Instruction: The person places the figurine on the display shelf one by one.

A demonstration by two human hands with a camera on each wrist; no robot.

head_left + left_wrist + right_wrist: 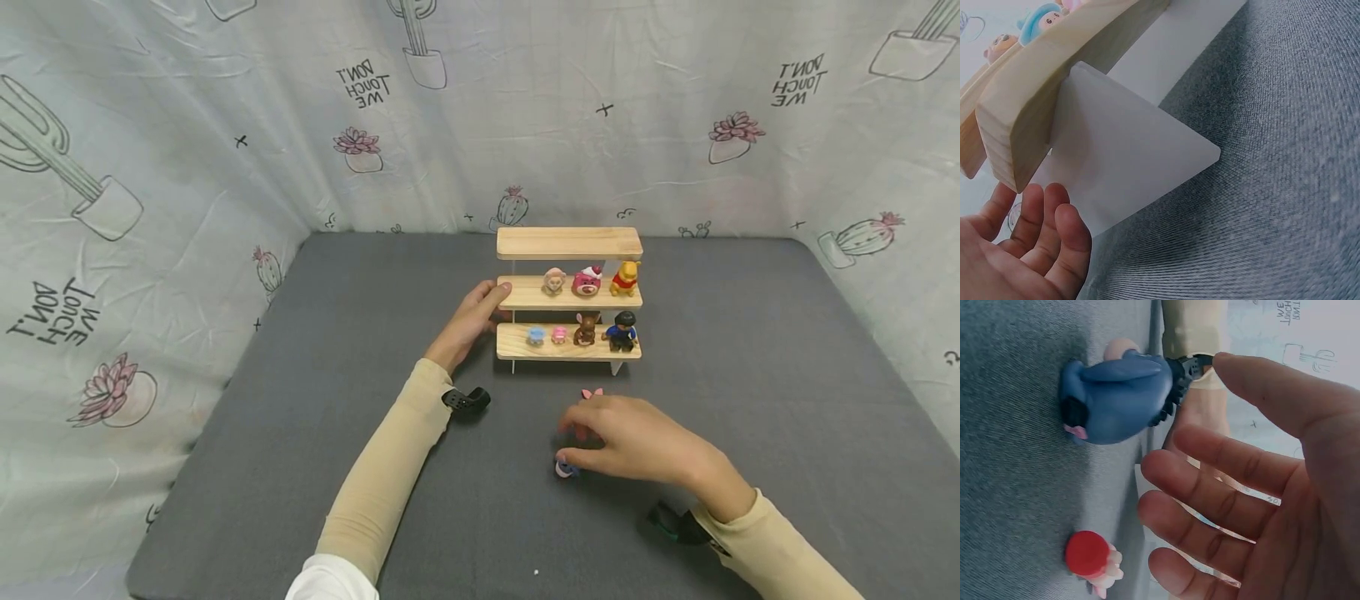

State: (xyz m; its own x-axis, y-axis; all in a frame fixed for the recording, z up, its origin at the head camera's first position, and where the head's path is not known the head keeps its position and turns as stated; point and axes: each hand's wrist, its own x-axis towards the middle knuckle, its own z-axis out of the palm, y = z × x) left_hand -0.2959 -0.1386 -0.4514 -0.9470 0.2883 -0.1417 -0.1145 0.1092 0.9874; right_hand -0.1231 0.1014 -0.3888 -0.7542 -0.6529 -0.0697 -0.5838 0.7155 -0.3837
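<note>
A three-tier wooden display shelf [568, 243] with white side supports [1122, 150] stands at the back middle. My left hand [476, 315] grips the left end of its middle board, thumb at the top edge, fingers [1075, 228] below in the left wrist view. My right hand [630, 437] hovers low over the table, fingers spread and loosely bent, holding nothing. Just by its thumb is a blue donkey figurine [1119, 400] with a dark mane. Beyond the fingers is a small figurine [1088, 554] with a red base, its pink ears [592, 392] showing past the hand in the head view.
On the middle board stand a pale figurine [553, 282], a pink bear [587, 283] and a yellow bear in red [624, 279]. The bottom board holds several more, including a brown figurine [586, 330] and a dark-haired doll [621, 332]. Patterned cloth [562, 150] encloses the grey table [337, 350].
</note>
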